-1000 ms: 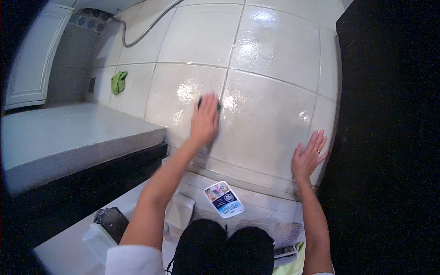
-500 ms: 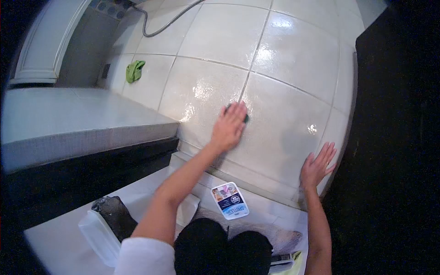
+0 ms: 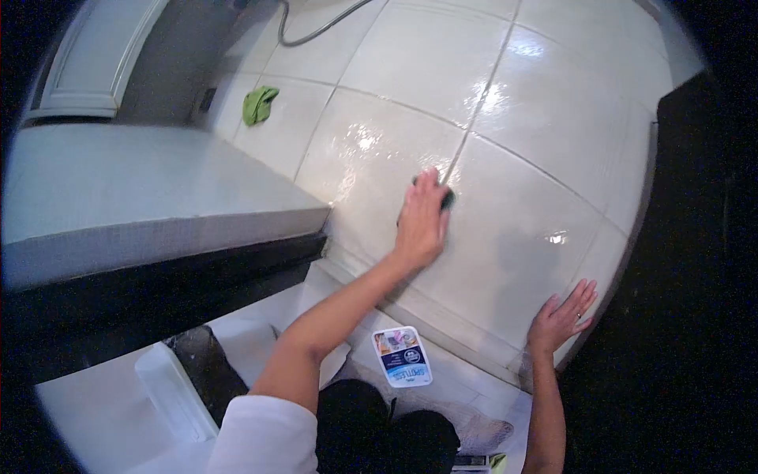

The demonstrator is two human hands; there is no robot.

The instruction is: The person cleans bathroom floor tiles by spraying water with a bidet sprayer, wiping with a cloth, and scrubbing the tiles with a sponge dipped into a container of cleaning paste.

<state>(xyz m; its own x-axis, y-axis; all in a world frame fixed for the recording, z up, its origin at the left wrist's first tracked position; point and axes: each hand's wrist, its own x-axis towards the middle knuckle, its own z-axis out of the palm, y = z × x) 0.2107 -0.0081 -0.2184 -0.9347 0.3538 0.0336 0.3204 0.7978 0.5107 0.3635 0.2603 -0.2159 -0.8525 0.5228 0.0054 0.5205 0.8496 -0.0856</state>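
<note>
My left hand lies over a dark green scouring pad and presses it against the wet, pale tiles. Most of the pad is hidden beneath the fingers. Over at the right, my right hand, with a ring on one finger, rests flat near the rim of the tiled surface. Its fingers are spread and it holds nothing. Close to my knees lies a white tub or lid with a blue "Spotless" label.
A green cloth lies crumpled on the far tiles, near a grey hose. At left a raised ledge juts out. Below it sits a clear plastic container beside a dark bundle. A dark area borders the right edge.
The view has shifted, so the scene sits further right. On the tile, my left hand has slid slightly left and away with the pad. My right hand stays by the rim.
</note>
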